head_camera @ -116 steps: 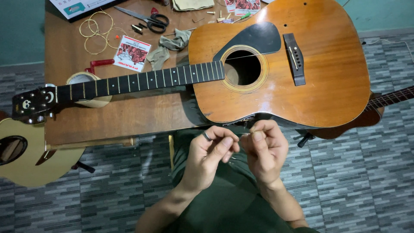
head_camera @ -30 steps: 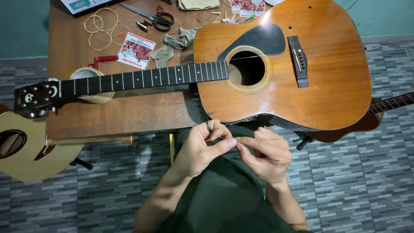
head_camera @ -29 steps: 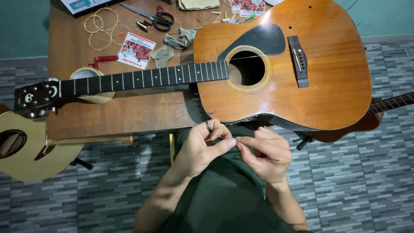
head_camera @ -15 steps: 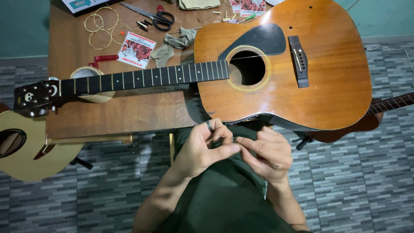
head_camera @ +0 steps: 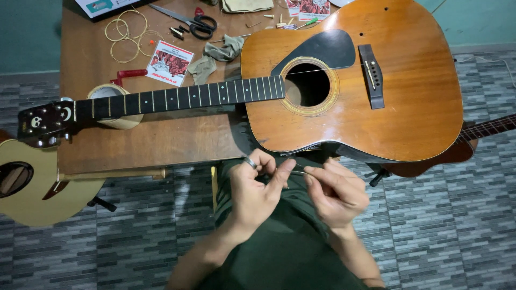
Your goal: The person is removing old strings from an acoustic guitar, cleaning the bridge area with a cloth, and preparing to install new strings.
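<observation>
Both the left hand and right hand pinch a thin guitar string, fingers closed tight. Holding it gently should stop kinks.

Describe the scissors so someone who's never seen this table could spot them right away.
Start at the big orange-brown acoustic guitar lying across the wooden table. Look past its neck to the table's far edge: the scissors lie there beside coiled strings, the only tool with black loop handles.
</observation>
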